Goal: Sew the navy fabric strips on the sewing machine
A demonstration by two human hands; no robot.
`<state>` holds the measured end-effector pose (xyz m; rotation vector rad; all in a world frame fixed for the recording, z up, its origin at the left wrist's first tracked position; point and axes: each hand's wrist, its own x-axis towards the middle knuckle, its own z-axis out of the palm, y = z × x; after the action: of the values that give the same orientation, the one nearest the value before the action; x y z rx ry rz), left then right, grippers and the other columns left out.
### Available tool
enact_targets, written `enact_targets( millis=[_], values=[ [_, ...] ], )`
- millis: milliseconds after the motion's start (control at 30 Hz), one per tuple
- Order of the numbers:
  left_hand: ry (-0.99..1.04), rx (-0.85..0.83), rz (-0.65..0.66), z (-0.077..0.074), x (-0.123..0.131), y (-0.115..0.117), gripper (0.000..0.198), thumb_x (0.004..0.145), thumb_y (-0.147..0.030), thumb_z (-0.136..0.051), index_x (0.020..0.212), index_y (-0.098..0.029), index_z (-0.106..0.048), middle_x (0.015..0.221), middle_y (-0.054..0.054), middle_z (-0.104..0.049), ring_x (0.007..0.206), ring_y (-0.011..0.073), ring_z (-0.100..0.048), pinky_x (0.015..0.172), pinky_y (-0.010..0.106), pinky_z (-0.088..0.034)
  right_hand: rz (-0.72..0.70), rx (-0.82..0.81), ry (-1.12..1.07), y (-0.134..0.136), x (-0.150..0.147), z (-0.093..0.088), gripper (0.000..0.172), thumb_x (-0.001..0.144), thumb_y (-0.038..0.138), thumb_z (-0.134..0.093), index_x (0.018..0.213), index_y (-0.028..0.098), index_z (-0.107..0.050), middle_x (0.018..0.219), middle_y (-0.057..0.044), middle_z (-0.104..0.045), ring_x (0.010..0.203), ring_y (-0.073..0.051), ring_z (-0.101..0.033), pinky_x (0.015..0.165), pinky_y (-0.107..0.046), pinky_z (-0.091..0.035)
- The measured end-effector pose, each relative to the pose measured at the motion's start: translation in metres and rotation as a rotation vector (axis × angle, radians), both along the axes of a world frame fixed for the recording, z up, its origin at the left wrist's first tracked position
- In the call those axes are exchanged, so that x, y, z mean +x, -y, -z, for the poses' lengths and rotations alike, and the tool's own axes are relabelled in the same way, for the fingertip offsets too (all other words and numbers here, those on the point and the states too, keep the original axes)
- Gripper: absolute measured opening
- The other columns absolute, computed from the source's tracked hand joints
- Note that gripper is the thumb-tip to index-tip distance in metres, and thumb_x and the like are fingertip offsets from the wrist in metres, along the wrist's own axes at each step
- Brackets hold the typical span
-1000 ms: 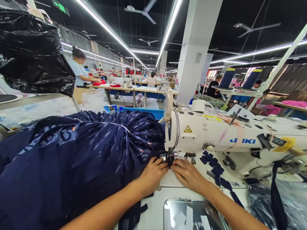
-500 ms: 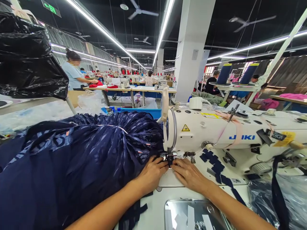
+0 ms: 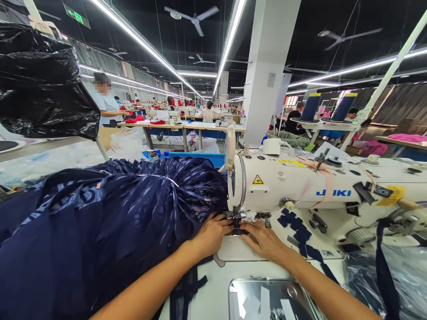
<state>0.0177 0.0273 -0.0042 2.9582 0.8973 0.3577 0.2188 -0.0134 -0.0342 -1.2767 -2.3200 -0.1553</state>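
Head view showed left hand (image 3: 212,234) and right hand (image 3: 263,240) flanking the sewing machine foot (image 3: 236,218). I couldn't tell either grip's state.

- Off-white, smooth-topped bench (image 3: 213,300)
- Far middle to right: white sewing machine (image 3: 273,191)
- Near middle: shiny, silver rectangular metal tray (image 3: 275,288)
- Left: large gathered bundle of navy cloth (image 3: 123,231)
- Near right: crinkled clear plastic bag (image 3: 410,271)

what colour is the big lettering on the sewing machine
The lettering is blue on the white sewing machine, best seen in the head view.
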Motion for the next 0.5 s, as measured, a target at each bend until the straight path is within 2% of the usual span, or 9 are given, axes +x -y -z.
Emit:
enact_targets(
  millis=[133, 233, 333, 400, 500],
  values=[
    [0.035, -0.004, -0.003, -0.002, 0.002, -0.004, 0.043, 0.070, 0.005, -0.046, 0.103, -0.020, -0.060, 0.112, 0.001, -0.060, 0.110, 0.0186, -0.047, 0.095, 0.038, -0.032, 0.074, -0.024, -0.087, -0.008, 0.002, 0.007, 0.023, 0.083, 0.024, -0.042, 0.093, 0.021, -0.063, 0.086, -0.004, -0.068, 0.079, -0.020, -0.063, 0.067, -0.033, -0.052],
    [0.058, 0.046, -0.005, -0.002, 0.004, -0.004, 0.035, 0.073, 0.001, -0.047, 0.100, -0.016, -0.061, 0.108, 0.004, -0.061, 0.107, 0.0194, -0.049, 0.095, 0.038, -0.033, 0.147, 0.002, -0.124, -0.023, -0.001, 0.014, 0.027, 0.084, 0.019, -0.038, 0.087, 0.020, -0.065, 0.074, -0.004, -0.068, 0.067, -0.018, -0.064, 0.062, -0.030, -0.053],
    [0.028, 0.189, -0.038, 0.001, 0.006, -0.002, 0.017, 0.078, -0.006, -0.050, 0.085, -0.011, -0.064, 0.096, 0.010, -0.063, 0.102, 0.0230, -0.051, 0.091, 0.038, -0.037, 0.170, 0.031, -0.095, -0.042, -0.004, 0.019, 0.032, 0.084, 0.013, -0.034, 0.087, 0.020, -0.065, 0.077, -0.004, -0.069, 0.069, -0.018, -0.064, 0.064, -0.029, -0.053],
    [-0.026, 0.309, -0.070, 0.004, 0.008, 0.001, 0.014, 0.080, -0.009, -0.051, 0.077, -0.009, -0.065, 0.094, 0.013, -0.062, 0.104, 0.0268, -0.049, 0.088, 0.039, -0.039, 0.148, 0.047, -0.069, -0.051, -0.005, 0.019, 0.031, 0.084, 0.012, -0.035, 0.091, 0.021, -0.064, 0.078, -0.004, -0.069, 0.073, -0.019, -0.064, 0.067, -0.032, -0.053],
    [-0.108, 0.414, -0.133, 0.011, 0.009, 0.005, 0.014, 0.080, -0.009, -0.052, 0.083, -0.007, -0.065, 0.105, 0.018, -0.058, 0.110, 0.0311, -0.045, 0.088, 0.041, -0.038, 0.085, 0.078, -0.021, -0.051, -0.001, 0.020, 0.028, 0.083, 0.012, -0.039, 0.090, 0.022, -0.064, 0.073, -0.003, -0.068, 0.074, -0.021, -0.064, 0.069, -0.037, -0.053]
  ],
)
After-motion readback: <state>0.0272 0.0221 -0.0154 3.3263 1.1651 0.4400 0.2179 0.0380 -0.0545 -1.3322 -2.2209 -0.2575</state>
